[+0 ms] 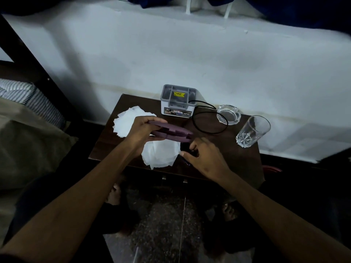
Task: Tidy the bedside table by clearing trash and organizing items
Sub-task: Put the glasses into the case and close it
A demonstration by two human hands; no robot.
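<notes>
The tidying looks barely begun, judging from how things lie: two loose heaps of white tissue paper are still spread on the dark wooden bedside table (239, 160), one (126, 121) to the left of the grey organizer box (177, 100) and nearer the table's left edge, the other (161, 153) in front of the box at the table's near edge; a black cord (207, 120) loops loose on the tabletop just right of the box, a clear glass ashtray (228, 114) sits further right of the box near the wall, and a drinking glass (252, 131) stands at the table's right edge, beyond the ashtray. The organizer box holds only a yellow label or packet that can be made out; its compartments seem otherwise unfilled. The left hand (142, 131) is closed around one end of a purple hinged case (171, 132), thumb on top and fingers beneath, holding it partly open above the tabletop in front of the box, with the free end pointing right. The right hand (203, 156), just right of the near tissue heap, has thumb and fingers drawn together on something small and dark that is too dim to name, just below the case's open end. The tissues remain to be cleared and the loose items sorted
</notes>
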